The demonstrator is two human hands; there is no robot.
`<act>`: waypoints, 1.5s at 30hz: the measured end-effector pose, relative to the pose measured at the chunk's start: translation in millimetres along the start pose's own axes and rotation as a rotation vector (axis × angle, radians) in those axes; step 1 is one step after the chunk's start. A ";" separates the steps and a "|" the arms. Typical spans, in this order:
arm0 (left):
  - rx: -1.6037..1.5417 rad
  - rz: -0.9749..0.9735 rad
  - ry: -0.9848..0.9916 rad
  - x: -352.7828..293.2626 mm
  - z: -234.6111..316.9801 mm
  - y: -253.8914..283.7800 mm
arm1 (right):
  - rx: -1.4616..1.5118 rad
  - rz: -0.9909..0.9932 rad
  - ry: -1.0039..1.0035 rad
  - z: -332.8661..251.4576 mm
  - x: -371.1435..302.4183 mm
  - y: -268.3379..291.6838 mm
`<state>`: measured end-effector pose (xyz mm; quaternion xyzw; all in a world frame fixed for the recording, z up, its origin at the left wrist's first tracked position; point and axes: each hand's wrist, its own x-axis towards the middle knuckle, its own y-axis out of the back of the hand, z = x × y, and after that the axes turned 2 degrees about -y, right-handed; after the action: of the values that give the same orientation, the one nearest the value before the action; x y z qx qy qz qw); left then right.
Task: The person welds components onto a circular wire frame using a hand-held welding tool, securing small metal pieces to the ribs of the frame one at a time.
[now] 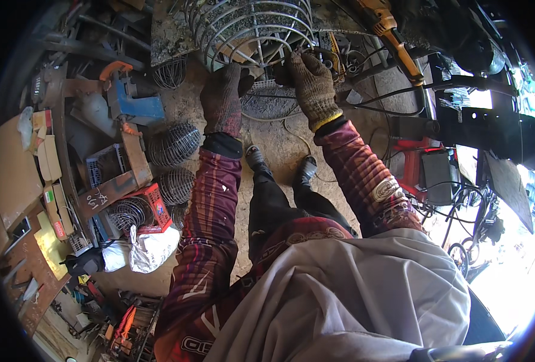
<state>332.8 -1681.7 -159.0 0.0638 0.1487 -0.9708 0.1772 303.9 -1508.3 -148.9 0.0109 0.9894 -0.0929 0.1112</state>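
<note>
A round cage of bent metal wire (255, 27) rests on the worktable at the top of the view, its curved rings facing me. My left hand (222, 99), in a dark, stained knit glove, is closed at the cage's near left edge. At its near right edge, my right hand (314, 87) is closed too, in a brown knit glove with a yellow cuff. Both hands appear to grip the wire, though the fingertips are partly hidden in shadow. A yellow power tool (394, 39) with a dark cable lies to the right of the cage.
Several wire cages (174, 145) lie on the floor at left, near a red crate (153, 208) and a white sack (153, 248). A blue metal piece (136, 105) sits on the cluttered left bench. Cables (388, 108) and a red stand (411, 169) are at right.
</note>
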 end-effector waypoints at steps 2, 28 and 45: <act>-0.001 0.019 0.022 -0.7 -0.5 -3.1 | 0.015 0.010 0.001 -1.0 -0.8 -0.9; 0.012 -0.076 0.078 -7.7 24.6 -6.7 | -0.081 0.092 0.038 2.4 -2.2 -4.0; 0.094 -0.087 0.054 1.2 20.0 -1.9 | 0.062 0.027 0.039 6.6 -1.2 -0.9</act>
<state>329.6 -1686.6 -139.8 0.0918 0.1104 -0.9814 0.1273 306.4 -1510.4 -154.8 0.0293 0.9878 -0.1217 0.0925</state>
